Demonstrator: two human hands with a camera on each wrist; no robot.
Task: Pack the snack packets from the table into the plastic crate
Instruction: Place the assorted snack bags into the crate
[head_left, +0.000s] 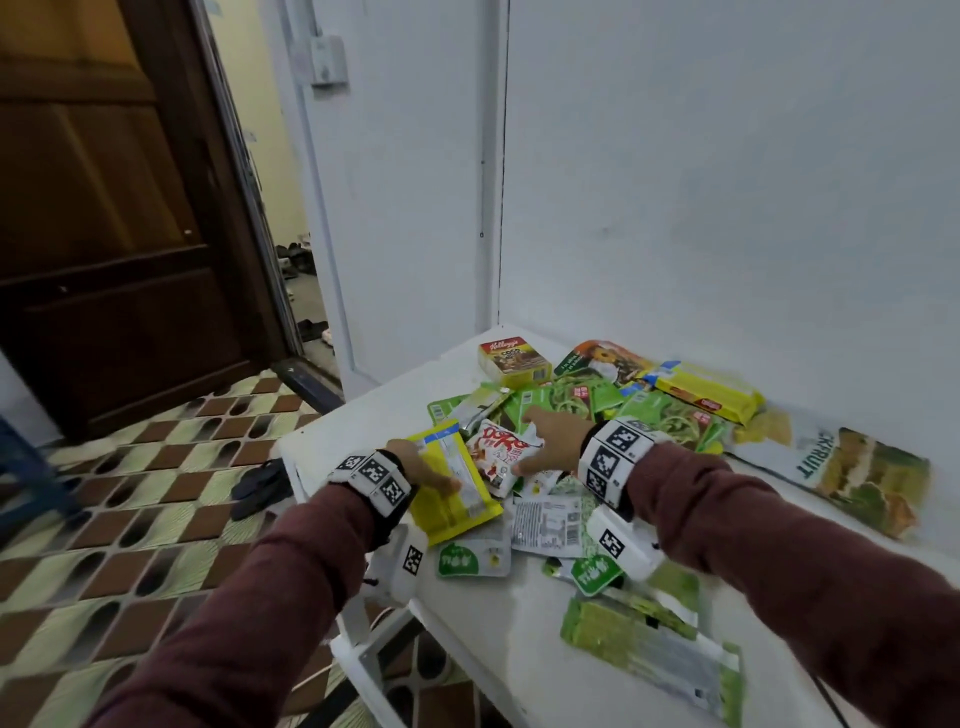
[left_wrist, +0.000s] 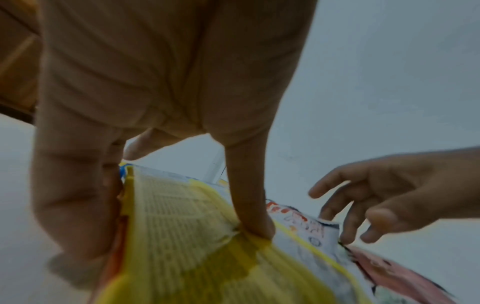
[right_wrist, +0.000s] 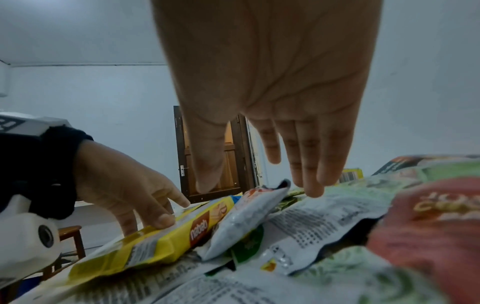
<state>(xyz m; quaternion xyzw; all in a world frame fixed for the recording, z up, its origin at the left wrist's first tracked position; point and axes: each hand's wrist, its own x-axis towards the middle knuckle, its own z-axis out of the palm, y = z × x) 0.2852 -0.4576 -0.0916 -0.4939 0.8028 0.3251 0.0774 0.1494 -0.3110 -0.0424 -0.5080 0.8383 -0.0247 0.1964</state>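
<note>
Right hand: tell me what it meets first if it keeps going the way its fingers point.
Probably the white and red snack packet: the right hand hovers open over it, fingertips near its top edge. Depth is uncertain.

Head view high, looking down over table (head_left: 498, 649). Wrist views low, close, facing along fingers; both share yellow packet (left_wrist: 197, 236) with head view.

The far half of the counter (head_left: 467, 358) is blocked by overlapping snack packets (head_left: 566, 512) and a cereal box (head_left: 514, 361), hemmed in by the wall (head_left: 727, 208) behind. Bare surface is left along the near edge and left corner.
</note>
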